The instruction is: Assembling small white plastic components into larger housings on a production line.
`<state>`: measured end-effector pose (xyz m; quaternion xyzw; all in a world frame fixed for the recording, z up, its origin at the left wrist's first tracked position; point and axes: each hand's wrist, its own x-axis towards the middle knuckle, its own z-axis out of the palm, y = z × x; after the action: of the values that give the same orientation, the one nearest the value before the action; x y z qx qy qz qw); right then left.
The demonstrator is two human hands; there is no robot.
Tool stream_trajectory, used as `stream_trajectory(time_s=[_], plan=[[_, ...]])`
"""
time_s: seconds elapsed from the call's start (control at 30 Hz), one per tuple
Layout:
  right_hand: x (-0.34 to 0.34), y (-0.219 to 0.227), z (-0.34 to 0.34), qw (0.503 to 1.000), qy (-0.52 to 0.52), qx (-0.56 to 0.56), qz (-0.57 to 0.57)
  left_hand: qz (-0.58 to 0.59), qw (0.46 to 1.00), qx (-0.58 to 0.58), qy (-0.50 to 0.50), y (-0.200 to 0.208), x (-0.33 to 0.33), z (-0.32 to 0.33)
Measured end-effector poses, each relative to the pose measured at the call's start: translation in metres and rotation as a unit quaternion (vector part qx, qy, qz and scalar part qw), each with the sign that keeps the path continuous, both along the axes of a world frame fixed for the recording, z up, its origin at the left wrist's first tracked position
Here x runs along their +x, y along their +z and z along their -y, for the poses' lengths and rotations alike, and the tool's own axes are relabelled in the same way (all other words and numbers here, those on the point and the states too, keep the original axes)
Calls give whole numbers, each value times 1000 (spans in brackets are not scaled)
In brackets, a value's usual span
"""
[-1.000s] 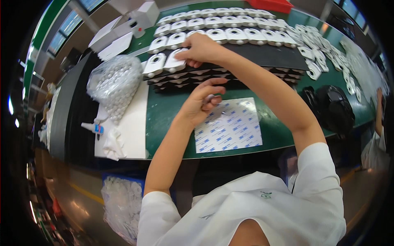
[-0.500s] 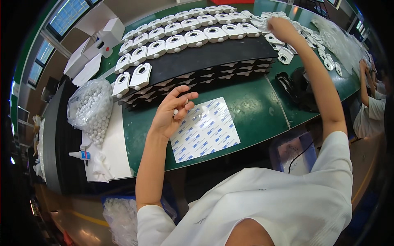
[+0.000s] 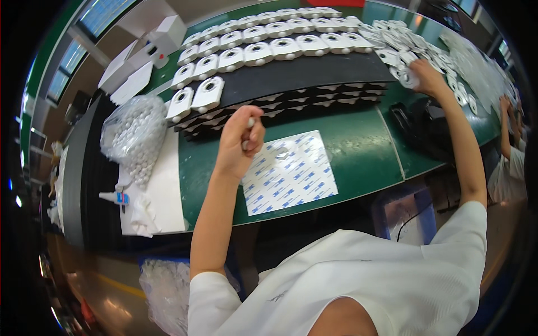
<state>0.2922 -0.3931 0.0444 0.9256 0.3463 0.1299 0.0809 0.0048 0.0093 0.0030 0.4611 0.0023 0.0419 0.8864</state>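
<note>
My left hand [image 3: 238, 140] is raised over the edge of a white sheet with blue print [image 3: 291, 179], its fingers curled round small white balls [image 3: 250, 121]. At the far right, my right hand [image 3: 430, 79] grips a flat white plastic part [image 3: 404, 78] with a round hole, blurred by motion. It is at the near edge of a loose pile of similar white parts [image 3: 443, 56]. Left of the pile, rows of white housings [image 3: 259, 53], each with a round opening and a white ball at its near end, stand on a stack of black trays [image 3: 302, 73].
A clear bag of white balls [image 3: 134, 134] lies at the left, with a small glue bottle [image 3: 115, 197] and crumpled tissue [image 3: 144, 215] nearer me. A black object [image 3: 423, 126] sits by the right hand. A co-worker's arm [image 3: 507, 126] shows at the right edge.
My right hand has come nearer from the far side of the pile and now has a white part in it. My left fingers have curled further round the balls.
</note>
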Motion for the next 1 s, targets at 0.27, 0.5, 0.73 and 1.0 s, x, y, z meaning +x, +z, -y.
stream_trajectory(time_s=[0.27, 0.5, 0.73, 1.0], plan=[[-104, 50, -60, 795, 4, 572, -202, -24, 999, 34, -3, -3, 0, 1], [-209, -3, -169, 684, 100, 453, -563, -31, 999, -4, 27, -5, 0, -3], [-215, -54, -204, 625, 128, 494, -590, -7, 999, -43, 33, 0, 5, 4], [-219, -66, -208, 709, 156, 455, -515, -2, 999, -45, 27, -6, 5, 0]])
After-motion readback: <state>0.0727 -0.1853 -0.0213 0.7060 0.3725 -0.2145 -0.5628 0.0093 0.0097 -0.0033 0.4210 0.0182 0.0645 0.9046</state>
